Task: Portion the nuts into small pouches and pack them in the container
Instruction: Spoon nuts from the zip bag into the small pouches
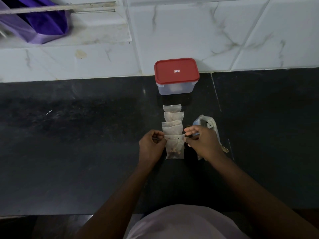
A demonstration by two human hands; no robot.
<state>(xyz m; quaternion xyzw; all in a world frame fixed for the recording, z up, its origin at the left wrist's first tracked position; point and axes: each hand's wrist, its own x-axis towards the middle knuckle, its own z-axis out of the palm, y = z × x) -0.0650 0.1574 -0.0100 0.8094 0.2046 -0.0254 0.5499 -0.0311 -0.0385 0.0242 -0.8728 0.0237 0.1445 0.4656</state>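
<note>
Pale shirt cloth point(183, 223) fills the bottom edge, before the wide black counter point(77, 152) and the white tiled wall point(241, 31). Purple cloth point(44, 23) hangs at far left. Against the wall stands the container point(176, 88), its red lid point(176, 70) on. A crumpled plastic bag point(210, 123) lies partly behind the right hand point(202, 142). Four filled pouches point(172, 118) lie overlapping in a row between container and hands. Left hand point(151, 147) and right hand each pinch a top corner of the nearest pouch point(174, 144), with nuts point(174, 150) low inside.
</note>
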